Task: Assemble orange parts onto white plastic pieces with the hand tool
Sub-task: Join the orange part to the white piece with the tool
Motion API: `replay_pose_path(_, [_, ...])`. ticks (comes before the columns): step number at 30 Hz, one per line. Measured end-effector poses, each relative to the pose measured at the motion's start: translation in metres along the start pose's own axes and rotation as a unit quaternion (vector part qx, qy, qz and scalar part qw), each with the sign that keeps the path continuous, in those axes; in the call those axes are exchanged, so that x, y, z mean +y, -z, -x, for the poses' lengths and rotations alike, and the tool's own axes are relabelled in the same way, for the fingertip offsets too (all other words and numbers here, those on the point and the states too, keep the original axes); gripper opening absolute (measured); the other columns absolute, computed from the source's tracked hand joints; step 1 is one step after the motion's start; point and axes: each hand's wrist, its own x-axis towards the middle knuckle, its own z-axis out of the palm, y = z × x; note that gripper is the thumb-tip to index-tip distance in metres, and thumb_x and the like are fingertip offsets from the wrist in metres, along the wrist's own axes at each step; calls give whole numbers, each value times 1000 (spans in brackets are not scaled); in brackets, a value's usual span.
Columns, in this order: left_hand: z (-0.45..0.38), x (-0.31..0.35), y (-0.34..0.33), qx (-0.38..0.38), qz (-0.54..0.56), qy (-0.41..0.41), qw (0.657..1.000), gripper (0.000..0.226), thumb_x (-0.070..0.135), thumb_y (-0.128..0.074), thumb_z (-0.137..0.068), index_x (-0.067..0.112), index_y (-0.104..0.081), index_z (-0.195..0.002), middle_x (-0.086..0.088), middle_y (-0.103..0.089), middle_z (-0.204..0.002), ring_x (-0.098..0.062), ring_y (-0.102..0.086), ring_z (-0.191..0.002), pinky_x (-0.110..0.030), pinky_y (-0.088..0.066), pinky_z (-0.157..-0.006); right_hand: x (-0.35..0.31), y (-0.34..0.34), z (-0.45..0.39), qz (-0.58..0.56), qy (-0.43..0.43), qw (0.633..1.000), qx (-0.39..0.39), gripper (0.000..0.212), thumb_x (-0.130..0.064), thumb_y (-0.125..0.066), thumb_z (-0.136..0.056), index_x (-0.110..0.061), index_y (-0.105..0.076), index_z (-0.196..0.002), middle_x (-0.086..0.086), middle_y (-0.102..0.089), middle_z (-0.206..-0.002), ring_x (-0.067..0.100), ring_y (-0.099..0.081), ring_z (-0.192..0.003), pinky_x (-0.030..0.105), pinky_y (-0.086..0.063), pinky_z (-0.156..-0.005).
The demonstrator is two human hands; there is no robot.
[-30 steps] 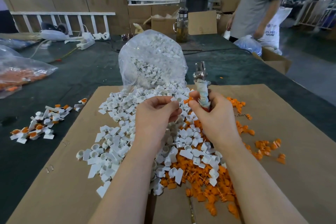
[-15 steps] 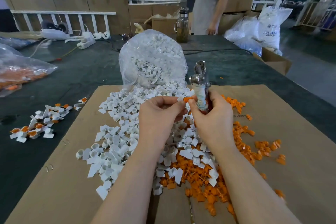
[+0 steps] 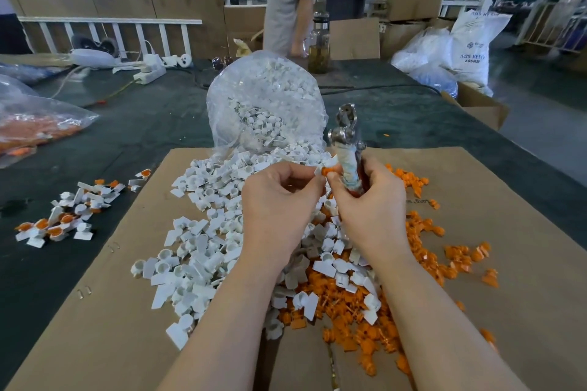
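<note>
My left hand (image 3: 279, 200) pinches a small white plastic piece with an orange part (image 3: 325, 170) at its fingertips. My right hand (image 3: 371, 200) grips the cloth-wrapped handle of a metal hand tool (image 3: 344, 136), whose head points up, and its thumb and forefinger meet the orange part. Below my hands a heap of white pieces (image 3: 203, 232) covers the cardboard sheet (image 3: 111, 327). Loose orange parts (image 3: 428, 251) lie to the right and near my wrists.
A clear bag of white pieces (image 3: 263, 98) stands behind the heap. Finished white-and-orange pieces (image 3: 63, 216) lie on the dark table at left. A bag of orange parts (image 3: 35, 127) sits far left. A person (image 3: 289, 0) stands beyond the table near a glass jar (image 3: 319, 47).
Both hands rose slightly and came together; an orange part now shows between the fingertips. The person in the background walked left behind the table.
</note>
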Motion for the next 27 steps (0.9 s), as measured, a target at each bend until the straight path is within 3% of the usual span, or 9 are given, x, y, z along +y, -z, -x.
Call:
replay_pose_path(4, [2, 1, -1, -6, -20, -24, 999, 8, 21, -84, -77, 22, -76, -77, 7, -73, -67, -7, -67, -61, -16, -53, -57, 0, 1, 0, 6, 5, 1000, 2, 14, -23, -73, -85, -21, -59, -86, -16, -56, -69, -4, -56, -68, 10, -40, -56])
replay_pose_path(14, [0, -1, -4, 13, -32, -25, 999, 8, 16, -81, -80, 19, -74, -79, 12, -71, -65, 5, -61, -52, -6, -43, -46, 1, 2, -3, -4, 3, 999, -36, 15, -21, -71, -87, -25, -57, -83, -12, -58, -69, 3, -57, -68, 13, -41, -55])
replay_pose_path(18, [-1, -2, -3, 24, -34, -16, 999, 12, 21, -82, -79, 24, -71, -75, 12, -71, -66, -1, -65, -57, -13, -51, -53, -1, 2, -2, -5, 14, 999, -51, 30, -15, -70, -86, -37, -50, -78, -14, -56, -66, 0, -55, -64, 12, -40, -53])
replay_pose_path(23, [-2, -3, 0, 24, -15, 9, 1000, 10, 23, -81, -81, 22, -72, -78, 4, -74, -70, -19, -72, -70, -41, -62, -72, -2, 5, -4, -21, 3, 995, -96, 28, -14, -68, -86, -37, -53, -82, -15, -56, -65, -2, -55, -62, 12, -40, -52])
replay_pose_path(27, [-6, -3, 3, 26, 26, 18, 999, 9, 16, -79, -83, 18, -70, -79, 2, -74, -71, -16, -74, -70, -36, -62, -73, 2, 17, -10, -16, -17, 987, -161, 13, -16, -68, -87, -23, -63, -96, -10, -64, -78, 3, -61, -70, 19, -48, -57])
